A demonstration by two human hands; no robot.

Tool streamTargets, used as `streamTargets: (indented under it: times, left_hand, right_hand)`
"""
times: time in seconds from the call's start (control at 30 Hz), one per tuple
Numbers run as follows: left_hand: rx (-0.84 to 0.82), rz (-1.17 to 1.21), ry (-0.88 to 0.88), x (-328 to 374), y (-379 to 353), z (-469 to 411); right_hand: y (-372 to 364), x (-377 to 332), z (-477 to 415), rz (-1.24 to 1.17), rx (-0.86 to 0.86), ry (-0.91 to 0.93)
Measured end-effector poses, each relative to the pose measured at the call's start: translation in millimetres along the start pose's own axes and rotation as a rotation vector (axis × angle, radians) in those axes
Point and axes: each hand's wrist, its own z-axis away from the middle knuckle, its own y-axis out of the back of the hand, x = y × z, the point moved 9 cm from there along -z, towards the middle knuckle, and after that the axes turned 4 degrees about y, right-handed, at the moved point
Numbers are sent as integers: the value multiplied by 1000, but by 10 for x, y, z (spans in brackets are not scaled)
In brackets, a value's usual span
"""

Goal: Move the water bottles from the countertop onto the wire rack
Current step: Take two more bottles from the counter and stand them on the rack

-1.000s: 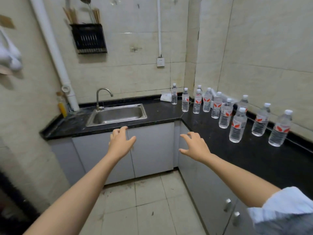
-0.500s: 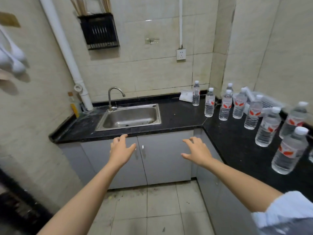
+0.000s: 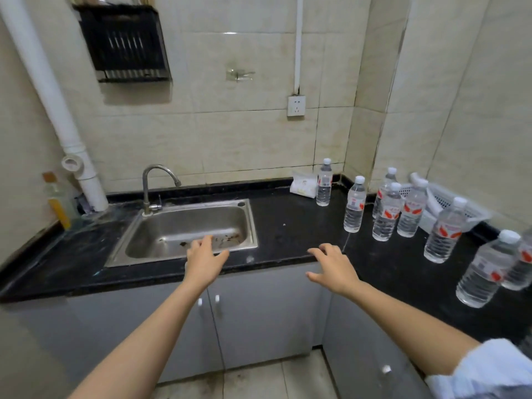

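While neither hand holds anything, the task looks to be at its first step, a reach toward the bottles. The left hand [image 3: 203, 262], at lower centre, hovers over the front edge of the sink [image 3: 138, 234] with fingers spread and slightly bent. The right hand [image 3: 334, 269], just right of centre, hangs over the front edge of the black countertop [image 3: 288, 226], fingers apart and loosely curved, touching nothing.

All the water bottles stand upright on the countertop along the right side of the frame. The nearest bottle [image 3: 483, 272] is at lower right, and the row runs back to the farthest bottle [image 3: 324, 184] by the wall corner. Each is capped and filled with clear water.

The next move probably calls for the right hand to swing right and close around one bottle's body, perhaps the middle bottle [image 3: 354, 205], which stands nearest that hand.

The sink holds no standing water that I can see, only dark specks near the front. Behind the bottles a white basket [image 3: 449, 205] leans at the wall; its contents are hidden. The only wire rack [image 3: 123, 44] in view, black, hangs on the wall at upper left, well apart from the bottles.
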Motion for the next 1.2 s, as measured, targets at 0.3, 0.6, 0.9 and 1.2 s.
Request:
streamTargets:
  times: [0.3,0.6,0.9,1.2]
  left_hand:
    - [-158,36,-102,472,-674,-1719]
    - [-387,16,-115,893,-1966,-2234]
    - [-417,-84,-173,1554,-2696,-2944]
    - [-497,2,-96,1835,-3542,-3357]
  right_hand:
    - [206,430,-1259,-28,71,-195]
    - [59,1436,-1555,-129,84,-430]
    - [275,2529,-2195,-333,288,-541]
    - [-60,3117,-2703,-592,457,-694]
